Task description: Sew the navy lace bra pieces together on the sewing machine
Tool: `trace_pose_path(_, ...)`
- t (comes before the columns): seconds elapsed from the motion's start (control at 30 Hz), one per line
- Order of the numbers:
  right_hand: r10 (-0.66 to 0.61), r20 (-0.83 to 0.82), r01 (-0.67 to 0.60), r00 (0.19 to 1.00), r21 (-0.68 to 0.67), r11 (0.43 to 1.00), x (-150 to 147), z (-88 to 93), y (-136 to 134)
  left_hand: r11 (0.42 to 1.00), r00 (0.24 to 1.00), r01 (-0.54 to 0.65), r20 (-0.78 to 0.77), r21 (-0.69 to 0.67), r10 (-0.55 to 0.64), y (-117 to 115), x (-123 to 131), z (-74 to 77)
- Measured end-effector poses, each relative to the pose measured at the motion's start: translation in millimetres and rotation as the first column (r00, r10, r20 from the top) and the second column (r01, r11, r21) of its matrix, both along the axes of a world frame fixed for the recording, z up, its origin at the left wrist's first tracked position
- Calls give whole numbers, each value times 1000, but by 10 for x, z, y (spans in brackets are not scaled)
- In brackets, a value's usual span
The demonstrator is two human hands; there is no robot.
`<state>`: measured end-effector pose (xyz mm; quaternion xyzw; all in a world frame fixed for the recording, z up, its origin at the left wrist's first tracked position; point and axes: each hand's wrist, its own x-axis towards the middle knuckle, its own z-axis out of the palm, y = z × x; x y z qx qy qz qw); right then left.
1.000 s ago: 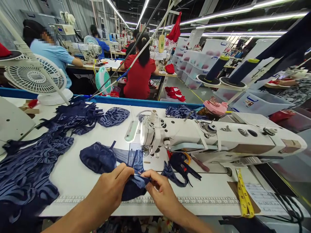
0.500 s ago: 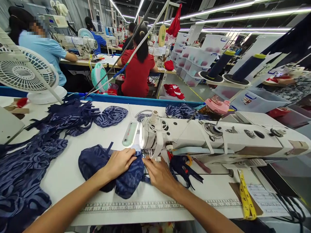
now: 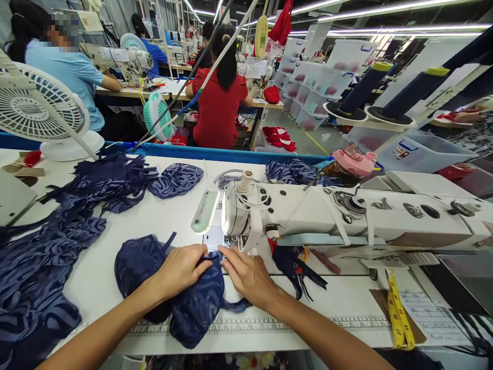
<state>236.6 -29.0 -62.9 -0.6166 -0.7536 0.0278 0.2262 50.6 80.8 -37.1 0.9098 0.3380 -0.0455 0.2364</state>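
A navy bra (image 3: 198, 303) with a swirl pattern lies on the white table, its two rounded cups toward me. My left hand (image 3: 185, 270) pinches the bra's upper edge between thumb and fingers. On the other side of that edge, my right hand (image 3: 244, 272) has its fingertips closed on the fabric, just in front of the needle area. The sewing machine (image 3: 300, 205) stands right behind my hands, its lit head above a metal needle plate (image 3: 213, 240). A narrow navy band hangs out beneath my right hand.
Navy patterned pieces (image 3: 46, 257) are heaped at the left, with a loose cup (image 3: 176, 180) behind. Scissors and dark strips (image 3: 296, 267) lie under the machine arm. A yellow tape measure (image 3: 398, 313) is at right, a fan (image 3: 38, 108) at back left. Co-workers sit ahead.
Both hands have drawn the bra toward me, away from the needle, and its cups have slid nearer the table's front edge. The view has shifted slightly.
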Motion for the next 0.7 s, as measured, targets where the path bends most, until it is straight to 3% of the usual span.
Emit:
trace_pose_path(0.1, -21, 17, 21, 1000, -11, 1000, -49, -7, 42, 1000, 1000, -5, 4, -10, 5, -1, -5, 8)
trace_pose_path(0.23, -141, 88, 134, 986, 86, 987, -34, -47, 30, 1000, 1000, -13, 19, -20, 13, 5, -19, -10)
trace_pose_path(0.4, -299, 190, 260, 935, 203, 944, 226, 36, -156, 999, 999, -22, 40, -31, 23, 31, -25, -31)
trace_pose_path(0.5, -489, 387, 371, 782, 342, 863, 467, 239, -372, 999, 998, -23, 56, -38, 26, 21, -35, -20)
trace_pose_path(0.6, -645, 460, 452, 610, 467, 760, 607, 425, -604, 999, 995, -2, 98, -41, 6, -3, -59, 23)
trace_pose_path(0.63, -647, 461, 454, 607, 468, 758, 604, 453, -661, 999, 991, 20, 136, -46, -13, -6, -69, 48)
trace_pose_path(0.7, -553, 425, 402, 717, 395, 826, 513, 445, -715, 995, 971, 76, 234, -71, -57, 5, -87, 124)
